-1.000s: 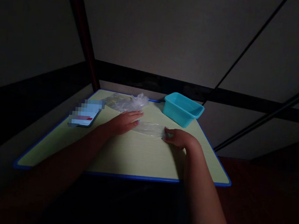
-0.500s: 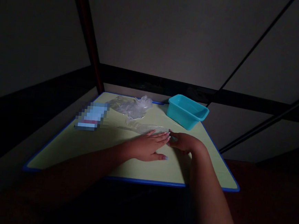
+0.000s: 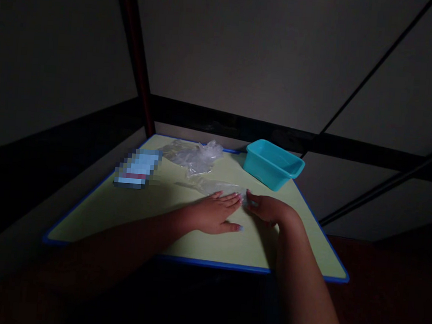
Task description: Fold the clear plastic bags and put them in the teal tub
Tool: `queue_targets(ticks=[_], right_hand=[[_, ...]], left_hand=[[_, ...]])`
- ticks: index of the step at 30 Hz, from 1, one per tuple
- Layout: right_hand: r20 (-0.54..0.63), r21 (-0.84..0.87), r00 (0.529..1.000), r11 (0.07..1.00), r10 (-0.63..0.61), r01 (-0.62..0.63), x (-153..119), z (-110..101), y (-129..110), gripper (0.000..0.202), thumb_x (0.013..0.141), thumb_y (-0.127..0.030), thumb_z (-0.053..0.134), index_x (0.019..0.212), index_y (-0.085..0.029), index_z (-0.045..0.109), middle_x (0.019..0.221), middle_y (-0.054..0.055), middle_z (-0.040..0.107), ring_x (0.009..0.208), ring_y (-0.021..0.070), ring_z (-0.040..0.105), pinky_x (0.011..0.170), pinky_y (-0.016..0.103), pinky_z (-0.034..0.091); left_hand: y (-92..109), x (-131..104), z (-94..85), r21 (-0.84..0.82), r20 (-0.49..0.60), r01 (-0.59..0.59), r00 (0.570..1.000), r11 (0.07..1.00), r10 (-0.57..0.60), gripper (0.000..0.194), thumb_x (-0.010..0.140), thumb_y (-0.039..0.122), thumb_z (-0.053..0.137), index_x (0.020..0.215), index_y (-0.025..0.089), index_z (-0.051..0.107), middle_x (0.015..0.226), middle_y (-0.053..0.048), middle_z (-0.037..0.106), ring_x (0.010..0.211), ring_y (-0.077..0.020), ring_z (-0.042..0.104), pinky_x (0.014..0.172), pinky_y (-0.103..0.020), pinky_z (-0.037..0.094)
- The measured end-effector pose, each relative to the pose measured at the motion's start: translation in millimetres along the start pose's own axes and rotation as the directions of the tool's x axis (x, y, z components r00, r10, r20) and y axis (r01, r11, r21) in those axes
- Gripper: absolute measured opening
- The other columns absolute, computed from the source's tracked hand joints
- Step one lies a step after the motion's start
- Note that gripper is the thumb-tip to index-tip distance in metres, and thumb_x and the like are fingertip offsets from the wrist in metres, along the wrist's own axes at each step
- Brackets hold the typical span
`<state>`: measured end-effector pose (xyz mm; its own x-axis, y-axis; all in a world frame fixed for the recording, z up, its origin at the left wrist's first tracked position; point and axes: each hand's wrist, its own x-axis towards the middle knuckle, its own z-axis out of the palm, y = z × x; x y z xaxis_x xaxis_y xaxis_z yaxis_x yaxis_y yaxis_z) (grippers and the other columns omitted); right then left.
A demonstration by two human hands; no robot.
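A clear plastic bag (image 3: pixel 214 186) lies flattened on the pale yellow-green table (image 3: pixel 121 219). My left hand (image 3: pixel 217 213) rests flat over its near side, fingers stretched to the right and thumb apart. At the bag's right end, my right hand (image 3: pixel 268 209) pinches the plastic between thumb and fingers; its other fingers curl beneath and are partly hidden. Behind the bag sits a crumpled heap of clear plastic bags (image 3: pixel 197 156), touched by neither hand.
A turquoise plastic basket (image 3: pixel 268 168) stands at the table's back right corner. At the left edge lies a blurred-out flat, light-blue object (image 3: pixel 138 168), perhaps a phone. The table has a blue rim (image 3: pixel 215 264), and panelled walls (image 3: pixel 227 58) rise behind and to the left.
The view has shifted slightly, so everything sits a little further right. My left fingertips have drawn back a little from my right hand, leaving a small gap; the right still pinches the bag's end.
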<state>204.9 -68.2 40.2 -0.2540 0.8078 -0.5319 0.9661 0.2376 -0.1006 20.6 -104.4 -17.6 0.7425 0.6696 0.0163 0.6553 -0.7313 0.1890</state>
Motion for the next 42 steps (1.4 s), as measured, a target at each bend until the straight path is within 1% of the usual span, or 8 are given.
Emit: queue_targets(ticks=[6, 15, 19, 27, 32, 36, 39, 42], right_hand=[[0.000, -0.006, 1.000, 1.000, -0.003, 0.003, 0, -1, 0, 0.063, 0.091, -0.035, 0.035, 0.147, -0.019, 0.010, 0.111, 0.016, 0.064, 0.055, 0.0157, 0.063, 0.056, 0.028, 0.049], [-0.023, 0.003, 1.000, 1.000, -0.018, 0.018, 0, 0, 1, 0.059, 0.092, -0.034, 0.034, 0.146, -0.020, 0.014, 0.108, 0.015, 0.065, 0.047, 0.0126, 0.059, 0.053, 0.027, 0.047], [-0.026, 0.007, 0.999, 1.000, -0.021, 0.021, 2, 2, 5, 0.059, 0.092, -0.034, 0.033, 0.146, -0.020, 0.014, 0.098, 0.013, 0.068, 0.045, 0.0127, 0.058, 0.052, 0.027, 0.047], [-0.023, 0.029, 0.998, 0.998, -0.061, 0.062, 3, 1, 9, 0.059, 0.092, -0.035, 0.033, 0.146, -0.020, 0.015, 0.099, 0.014, 0.067, 0.046, 0.0129, 0.057, 0.050, 0.026, 0.046], [-0.030, 0.021, 0.997, 0.997, -0.068, 0.069, 0, 0, 8, 0.059, 0.093, -0.035, 0.033, 0.146, -0.018, 0.015, 0.080, 0.011, 0.069, 0.047, 0.0148, 0.058, 0.053, 0.027, 0.046], [-0.029, 0.025, 0.997, 0.998, -0.065, 0.065, -1, 0, 7, 0.060, 0.092, -0.037, 0.033, 0.146, -0.017, 0.015, 0.076, 0.010, 0.070, 0.048, 0.0162, 0.060, 0.055, 0.028, 0.047], [-0.031, 0.047, 0.998, 0.997, -0.062, 0.064, -1, 0, 7, 0.060, 0.093, -0.037, 0.033, 0.146, -0.018, 0.016, 0.086, 0.011, 0.070, 0.048, 0.0152, 0.060, 0.054, 0.028, 0.047], [-0.032, 0.058, 0.999, 0.997, -0.044, 0.046, -2, 0, 7, 0.058, 0.093, -0.038, 0.034, 0.146, -0.020, 0.017, 0.094, 0.012, 0.069, 0.048, 0.0141, 0.060, 0.055, 0.027, 0.047]], left_hand=[[-5, -2, 0.5, -0.016, 0.026, 0.051, 0.998, 0.999, -0.050, 0.078, 0.088, 0.065, 0.015, 0.145, 0.011, 0.016, 0.150, -0.014, 0.009, 0.139, -0.0243, 0.008, 0.109, -0.046, 0.011], [-14, -9, -1.6, -0.026, 0.021, 0.102, 0.995, 0.994, -0.101, 0.070, 0.089, 0.062, 0.019, 0.145, 0.020, 0.014, 0.151, -0.010, 0.008, 0.139, -0.0250, 0.007, 0.107, -0.052, 0.010], [-23, -14, -1.9, -0.019, 0.013, 0.156, 0.988, 0.988, -0.156, 0.068, 0.090, 0.061, 0.021, 0.145, 0.022, 0.015, 0.151, -0.009, 0.009, 0.139, -0.0245, 0.008, 0.107, -0.051, 0.010], [-34, -24, -7.1, -0.008, 0.051, 0.272, 0.961, 0.962, -0.271, 0.070, 0.089, 0.061, 0.022, 0.146, 0.020, 0.012, 0.151, -0.010, 0.005, 0.139, -0.0239, 0.004, 0.107, -0.052, 0.011], [-35, -26, -7.6, 0.018, 0.012, 0.316, 0.949, 0.949, -0.316, 0.069, 0.089, 0.061, 0.021, 0.146, 0.021, 0.013, 0.151, -0.011, 0.007, 0.139, -0.0272, 0.004, 0.105, -0.059, 0.007], [-26, -25, -9.5, 0.050, -0.046, 0.206, 0.978, 0.977, -0.204, 0.071, 0.089, 0.061, 0.024, 0.146, 0.020, 0.012, 0.151, -0.011, 0.006, 0.139, -0.0256, 0.003, 0.107, -0.055, 0.002], [-15, -23, -11.3, 0.016, -0.012, 0.043, 0.999, 0.999, -0.042, 0.073, 0.088, 0.062, 0.025, 0.146, 0.020, 0.009, 0.151, -0.009, 0.004, 0.139, -0.0225, 0.003, 0.109, -0.050, 0.005], [-8, -21, -11.5, -0.022, 0.035, -0.046, 0.998, 0.999, 0.046, 0.076, 0.088, 0.062, 0.026, 0.146, 0.016, 0.010, 0.151, -0.010, 0.004, 0.139, -0.0221, 0.005, 0.110, -0.044, 0.011]])
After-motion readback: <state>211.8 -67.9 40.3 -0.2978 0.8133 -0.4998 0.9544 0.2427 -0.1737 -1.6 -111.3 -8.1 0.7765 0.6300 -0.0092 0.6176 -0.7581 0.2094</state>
